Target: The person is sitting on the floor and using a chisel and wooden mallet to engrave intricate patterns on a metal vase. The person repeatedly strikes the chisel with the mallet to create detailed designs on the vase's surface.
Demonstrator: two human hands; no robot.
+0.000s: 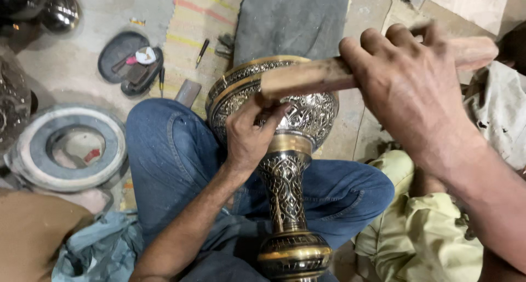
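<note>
Right hand (408,87), nearest lens, upper right of frame, fingers wrapped round wooden block (307,76); I see left hand (249,134) pinching small tool against engraved brass vase (285,150), propped across lap for steadiness.

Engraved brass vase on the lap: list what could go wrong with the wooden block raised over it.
1. The left hand has fingers on the vase bowl, right under the wooden block gripped by the right hand; a stray blow might catch them.
2. The vase rests only on the jeans-clad leg, so it could roll or slip.
3. An off-centre strike could dent the engraved surface.
</note>
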